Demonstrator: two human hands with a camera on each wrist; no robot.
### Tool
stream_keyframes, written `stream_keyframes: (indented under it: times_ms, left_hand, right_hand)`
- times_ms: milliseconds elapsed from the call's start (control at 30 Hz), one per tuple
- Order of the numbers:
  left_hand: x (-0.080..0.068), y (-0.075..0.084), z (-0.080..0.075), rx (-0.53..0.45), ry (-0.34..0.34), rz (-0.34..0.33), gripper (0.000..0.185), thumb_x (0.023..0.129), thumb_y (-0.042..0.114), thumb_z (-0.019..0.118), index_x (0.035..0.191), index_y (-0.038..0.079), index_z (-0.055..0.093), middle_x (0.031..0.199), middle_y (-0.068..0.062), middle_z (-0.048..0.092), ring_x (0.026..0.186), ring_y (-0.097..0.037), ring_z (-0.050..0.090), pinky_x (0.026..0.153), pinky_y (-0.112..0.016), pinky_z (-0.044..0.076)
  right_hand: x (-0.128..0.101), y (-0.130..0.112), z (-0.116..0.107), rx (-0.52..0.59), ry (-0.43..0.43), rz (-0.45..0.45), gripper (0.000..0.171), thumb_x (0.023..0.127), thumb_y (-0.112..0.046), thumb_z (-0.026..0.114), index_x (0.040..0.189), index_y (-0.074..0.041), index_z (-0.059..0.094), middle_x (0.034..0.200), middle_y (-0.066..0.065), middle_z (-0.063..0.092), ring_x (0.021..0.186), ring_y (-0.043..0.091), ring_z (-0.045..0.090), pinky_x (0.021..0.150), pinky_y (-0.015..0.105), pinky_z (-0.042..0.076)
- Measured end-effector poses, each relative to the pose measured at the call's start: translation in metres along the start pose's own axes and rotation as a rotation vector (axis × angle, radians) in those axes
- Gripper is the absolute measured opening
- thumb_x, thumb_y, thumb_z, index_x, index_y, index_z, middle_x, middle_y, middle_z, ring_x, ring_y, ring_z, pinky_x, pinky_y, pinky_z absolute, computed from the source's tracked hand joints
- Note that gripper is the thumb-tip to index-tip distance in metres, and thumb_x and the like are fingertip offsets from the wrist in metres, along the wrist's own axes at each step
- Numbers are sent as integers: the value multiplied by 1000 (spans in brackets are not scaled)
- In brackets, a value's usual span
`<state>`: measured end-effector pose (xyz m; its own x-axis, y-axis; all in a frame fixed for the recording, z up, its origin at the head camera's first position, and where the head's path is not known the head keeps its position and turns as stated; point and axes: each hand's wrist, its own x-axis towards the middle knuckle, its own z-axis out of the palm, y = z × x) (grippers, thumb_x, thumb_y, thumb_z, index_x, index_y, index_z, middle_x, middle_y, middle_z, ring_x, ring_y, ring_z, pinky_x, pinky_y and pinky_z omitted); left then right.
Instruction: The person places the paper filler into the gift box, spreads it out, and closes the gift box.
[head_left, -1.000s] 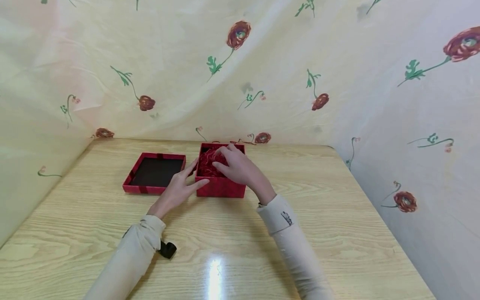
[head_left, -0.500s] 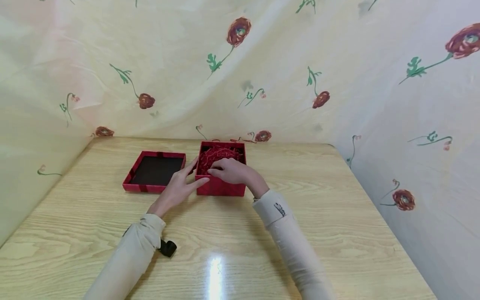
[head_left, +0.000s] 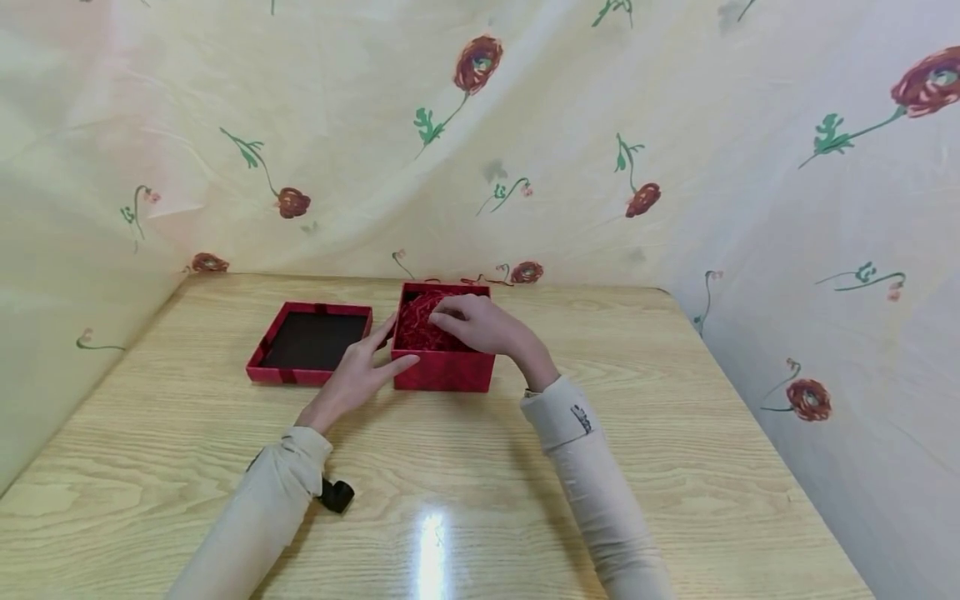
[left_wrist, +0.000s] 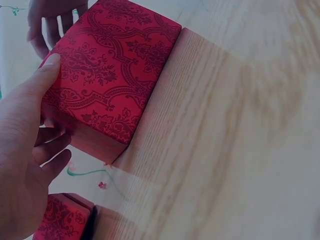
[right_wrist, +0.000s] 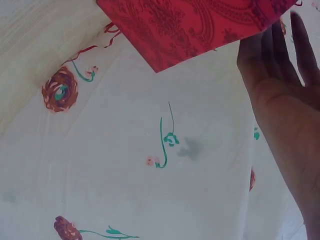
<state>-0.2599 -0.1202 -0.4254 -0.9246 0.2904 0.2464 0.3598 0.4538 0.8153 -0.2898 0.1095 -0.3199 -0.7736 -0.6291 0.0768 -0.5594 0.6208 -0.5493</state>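
Note:
A red box with a dark floral pattern stands near the back of the table, its top uncovered. Red shredded paper fills it. My left hand holds the box's near left corner, thumb on the front and fingers along the left side; the left wrist view shows the thumb on the patterned face. Over the box's right part is my right hand, its loosely bent fingers at the shredded paper. Whether these fingertips touch the paper is hidden. In the right wrist view, the right hand reaches over the box's edge.
The box's red lid, dark inside, lies upturned left of the box. A small black object shows beside the left sleeve cuff. Thin red strands lie behind the box. A flowered cloth hangs around the wooden table.
My right hand dips to the front of the box, then rises and shifts slightly back and right. The left hand stays at the box corner, and the lid stays put.

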Motion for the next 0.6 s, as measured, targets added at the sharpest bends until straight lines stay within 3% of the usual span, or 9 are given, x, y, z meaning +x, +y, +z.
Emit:
stream_keyframes:
  times_ms: [133,233,433,600]
  left_hand:
    - [0,0,0,1,-2,6,80,88,52,61,152,33,18,153,-5,27,137,-29,29,104,-55,30]
    - [0,0,0,3,0,-3,81,87,53,61,152,33,18,153,-5,27,136,-29,30,104,-54,30]
    - [0,1,-1,15,1,-21,83,86,55,61,153,29,19,153,-6,26,137,-30,30,104,-55,30]
    - [0,2,-1,47,-7,-26,83,87,57,60,153,29,18,154,-7,24,138,-31,28,104,-56,29]
  right_hand:
    - [2,1,1,-22,121,-7,26,99,-25,52,114,-8,64,108,3,61,97,15,56,87,35,46]
    - [6,4,7,-79,139,4,31,98,-28,53,122,-9,60,121,7,55,110,21,51,94,39,43]
    - [18,7,24,-211,12,52,51,99,-38,49,143,-13,43,149,12,33,137,34,25,107,53,26]
    - [26,9,35,-240,-152,149,58,100,-43,44,151,-19,29,157,10,14,143,36,1,108,60,14]
